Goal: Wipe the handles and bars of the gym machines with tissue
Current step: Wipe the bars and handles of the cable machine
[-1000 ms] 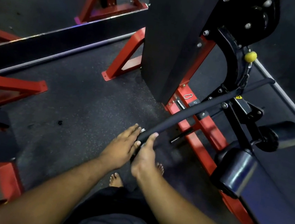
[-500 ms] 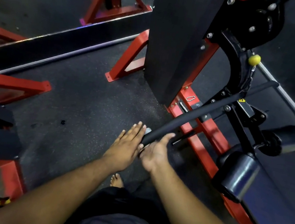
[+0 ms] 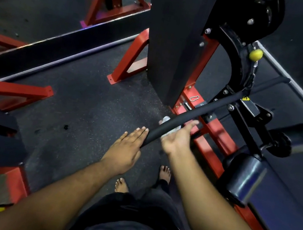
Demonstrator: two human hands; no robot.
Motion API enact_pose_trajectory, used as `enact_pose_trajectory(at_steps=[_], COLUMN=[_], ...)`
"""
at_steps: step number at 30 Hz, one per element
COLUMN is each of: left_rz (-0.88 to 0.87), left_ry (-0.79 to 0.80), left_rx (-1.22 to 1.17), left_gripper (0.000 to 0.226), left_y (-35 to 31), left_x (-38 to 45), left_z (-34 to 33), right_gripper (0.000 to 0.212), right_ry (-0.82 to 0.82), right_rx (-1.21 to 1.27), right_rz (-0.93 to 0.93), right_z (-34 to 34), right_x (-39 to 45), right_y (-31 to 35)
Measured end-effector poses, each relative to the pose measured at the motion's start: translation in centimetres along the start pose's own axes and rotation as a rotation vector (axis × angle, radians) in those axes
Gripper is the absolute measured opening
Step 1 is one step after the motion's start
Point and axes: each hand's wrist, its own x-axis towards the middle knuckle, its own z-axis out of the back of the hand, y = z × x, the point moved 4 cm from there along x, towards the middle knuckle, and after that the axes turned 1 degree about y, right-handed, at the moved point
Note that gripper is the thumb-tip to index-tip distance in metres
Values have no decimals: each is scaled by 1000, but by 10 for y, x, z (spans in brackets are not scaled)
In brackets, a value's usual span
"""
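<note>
A long black bar (image 3: 183,120), round and covered in a matte foam-like sleeve, was seen running diagonally from the machine down toward the person. A crumpled white tissue (image 3: 166,126) was wrapped under and around the bar near its lower end, showing on both sides of it. The tissue was cupped from beneath by the right hand (image 3: 177,139), palm up, fingers curved loosely around the bar. The bar's free end was touched by the flat left hand (image 3: 127,149), its fingers straight and held together. The bar was mounted on a glossy red steel frame (image 3: 211,133) beside a tall black column (image 3: 171,38). A round yellow knob (image 3: 255,54) and a shiny padded roller (image 3: 244,178) were visible above speckled rubber flooring (image 3: 87,108).
</note>
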Motion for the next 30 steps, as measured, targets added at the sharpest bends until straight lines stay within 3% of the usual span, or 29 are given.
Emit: enact_pose_trajectory(at_steps=[3,5,8,14,18,21,26,30], left_rz=[62,111,149,183,240,245,224,232], left_ry=[-16,-24,-5,-2,10,25,26,23], left_rx=[-37,-46,-14,47,53,42,27,41], left_gripper=[62,58,58,60,75,95,90,87], left_y=[-1,-2,-5,-11,-10,-18,-33,-33], left_x=[4,11,23,36,43,56,72,79], left_z=[-1,-2,-2,5,9,12,14,17], right_gripper=[102,86,64,85,61,56,29,32], right_ry=[-93,-112,-11,-155,-91,-6,-52,-18], right_rx=[-16,-96,-114,19,-61,-106,44,32], right_rz=[87,30,-119,44,12,-48,31,-2], right_z=[-4,-5,-5,-5,-8,-2,9,13], right_x=[15,3,-19,36,22,9,39,28], right_y=[26,8,-28,55,32,0,58,42])
